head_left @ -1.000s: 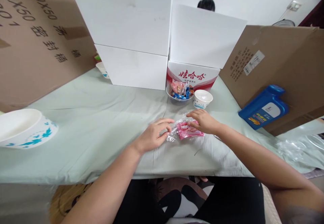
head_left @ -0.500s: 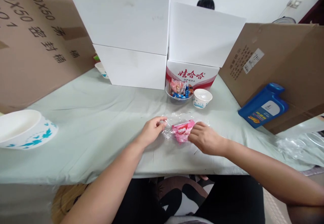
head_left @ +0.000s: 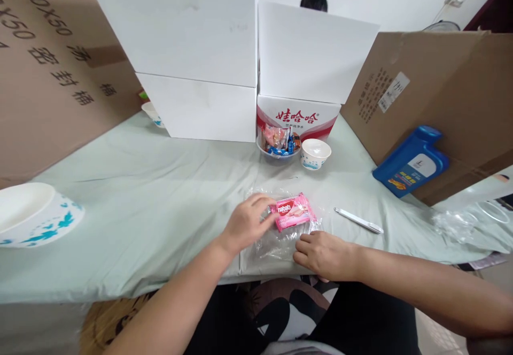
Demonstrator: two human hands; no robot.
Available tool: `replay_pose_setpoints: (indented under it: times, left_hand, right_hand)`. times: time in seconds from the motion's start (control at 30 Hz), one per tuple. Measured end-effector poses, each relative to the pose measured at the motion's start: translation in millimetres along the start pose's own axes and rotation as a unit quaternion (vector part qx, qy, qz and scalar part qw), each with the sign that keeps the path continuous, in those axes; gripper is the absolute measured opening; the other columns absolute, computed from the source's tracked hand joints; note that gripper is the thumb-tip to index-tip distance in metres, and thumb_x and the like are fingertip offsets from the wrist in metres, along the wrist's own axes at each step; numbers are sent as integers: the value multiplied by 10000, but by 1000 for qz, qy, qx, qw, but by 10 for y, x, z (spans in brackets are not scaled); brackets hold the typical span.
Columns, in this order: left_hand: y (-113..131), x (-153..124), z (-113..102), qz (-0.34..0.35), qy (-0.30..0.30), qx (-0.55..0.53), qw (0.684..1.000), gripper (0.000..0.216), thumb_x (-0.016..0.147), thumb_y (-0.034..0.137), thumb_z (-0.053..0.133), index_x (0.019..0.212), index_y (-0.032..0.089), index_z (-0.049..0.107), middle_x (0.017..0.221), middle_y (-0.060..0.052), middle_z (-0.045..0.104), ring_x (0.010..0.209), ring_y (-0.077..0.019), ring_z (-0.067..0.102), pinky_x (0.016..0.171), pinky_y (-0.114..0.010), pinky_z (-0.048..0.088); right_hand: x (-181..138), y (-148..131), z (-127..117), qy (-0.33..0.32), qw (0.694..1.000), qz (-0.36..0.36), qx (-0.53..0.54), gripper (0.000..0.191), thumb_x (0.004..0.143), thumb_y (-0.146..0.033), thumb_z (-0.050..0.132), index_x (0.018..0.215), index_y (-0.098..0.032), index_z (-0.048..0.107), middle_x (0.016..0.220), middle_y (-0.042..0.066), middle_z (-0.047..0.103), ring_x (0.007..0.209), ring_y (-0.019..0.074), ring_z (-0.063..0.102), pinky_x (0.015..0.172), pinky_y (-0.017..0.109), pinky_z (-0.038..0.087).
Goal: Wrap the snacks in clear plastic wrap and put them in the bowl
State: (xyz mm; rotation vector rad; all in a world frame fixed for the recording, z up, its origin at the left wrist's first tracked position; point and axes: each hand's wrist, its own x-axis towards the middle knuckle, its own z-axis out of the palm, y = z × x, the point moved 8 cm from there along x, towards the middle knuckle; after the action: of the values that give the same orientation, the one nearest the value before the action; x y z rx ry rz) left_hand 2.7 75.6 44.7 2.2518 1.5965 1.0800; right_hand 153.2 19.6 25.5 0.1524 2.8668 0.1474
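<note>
A pink wafer packet [head_left: 295, 212] with a red label lies on a crumpled clear plastic bag [head_left: 276, 245] on the cloth-covered table. My left hand [head_left: 250, 220] is at the packet's left end, its thumb and fingers apart, with the fingertips at the wrapper's edge. Lower right of the packet, my right hand [head_left: 320, 253] is closed on the near edge of the plastic bag, knuckles up, and its fingertips are hidden. A white pen [head_left: 358, 220] lies on the cloth to the right of the bag.
Farther back are a clear bowl [head_left: 276, 157] of wrapped snacks and a paper cup [head_left: 315, 154]. A large paper bowl [head_left: 40, 216] is at left. White boxes [head_left: 200, 106] stand behind. A blue bottle [head_left: 412, 161] leans by a cardboard box [head_left: 452, 93] at right.
My left hand has left the bag's edge and moved to the packet. My right hand has come down toward me, uncovering the pen. The packet now lies flatter and more exposed.
</note>
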Motion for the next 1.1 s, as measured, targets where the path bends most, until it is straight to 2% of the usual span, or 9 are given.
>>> replay_pose_setpoints:
  times: [0.17, 0.33, 0.57, 0.63, 0.73, 0.83, 0.93, 1.0, 1.1]
  left_hand:
    - [-106, -136, 458, -47, -203, 78, 975, 1145, 485, 536, 864, 1459, 211, 359, 1515, -188, 372, 1402, -429, 307, 1124, -560, 294]
    - [-251, -190, 484, -45, -247, 84, 964, 1300, 426, 608, 857, 1518, 215, 272, 1563, -205, 295, 1447, -450, 194, 1144, -577, 233]
    - [-243, -199, 429, -59, -283, 87, 953, 1365, 405, 634, 855, 1538, 194, 233, 1587, -235, 200, 1454, -472, 142, 1135, -599, 232]
    - [-214, -161, 377, -55, -268, 81, 958, 1339, 429, 634, 851, 1534, 188, 240, 1583, -240, 211, 1446, -475, 175, 1126, -594, 254]
    - [-147, -57, 227, -43, -178, 65, 981, 1057, 647, 614, 767, 1494, 182, 307, 1513, -218, 378, 1396, -412, 339, 1113, -544, 311]
    - [-64, -14, 163, -21, -105, 37, 994, 709, 849, 521, 631, 1423, 181, 390, 1378, -179, 536, 1295, -326, 483, 1081, -489, 375]
    - [-32, -73, 360, -7, -168, 19, 986, 927, 744, 541, 737, 1478, 174, 305, 1470, -199, 439, 1376, -346, 394, 1114, -489, 346]
    - [-55, -128, 502, -16, -227, 32, 973, 1163, 620, 589, 803, 1530, 186, 200, 1569, -212, 270, 1452, -390, 235, 1155, -522, 269]
    - [-106, -147, 571, -43, -273, 71, 958, 1327, 515, 641, 824, 1555, 197, 128, 1613, -202, 127, 1476, -431, 73, 1182, -577, 137]
  right_hand:
    - [-9, 177, 81, -47, 993, 110, 5, 179, 766, -162, 669, 935, -143, 615, 852, 97, 640, 717, 209, 611, 558, 294, 443]
    - [-231, 622, 140, -40, 944, 324, -36, 201, 818, -115, 618, 1017, -117, 643, 937, 181, 675, 679, 221, 663, 487, 282, 425]
    - [-796, 1427, 152, -104, 839, 534, 27, 903, 672, -490, 818, 1375, -43, 469, 1021, 272, 682, 861, 366, 697, 649, 385, 501]
    - [-835, 1494, 30, -80, 842, 533, 26, 751, 730, -467, 781, 1319, -76, 526, 979, 237, 698, 845, 354, 699, 659, 384, 492]
    - [-640, 1274, -230, 48, 899, 432, 44, 290, 931, -395, 548, 1073, -156, 631, 895, 138, 708, 795, 260, 687, 678, 341, 475]
    - [-296, 778, -364, 161, 950, 231, 137, 248, 990, -338, 423, 1020, -182, 614, 900, 89, 693, 816, 198, 655, 715, 308, 488]
    - [-47, 548, -320, 232, 942, 96, 221, 305, 982, -338, 457, 1216, -166, 550, 1165, 131, 648, 1092, 213, 599, 906, 354, 498]
    - [40, 749, -174, 260, 930, 111, 235, 423, 964, -376, 496, 1324, -154, 487, 1330, 165, 565, 1274, 239, 490, 1049, 422, 429]
    - [21, 1447, 208, 217, 912, 271, 220, 510, 920, -401, 564, 1350, -137, 492, 1401, 185, 519, 1337, 280, 443, 1118, 471, 359]
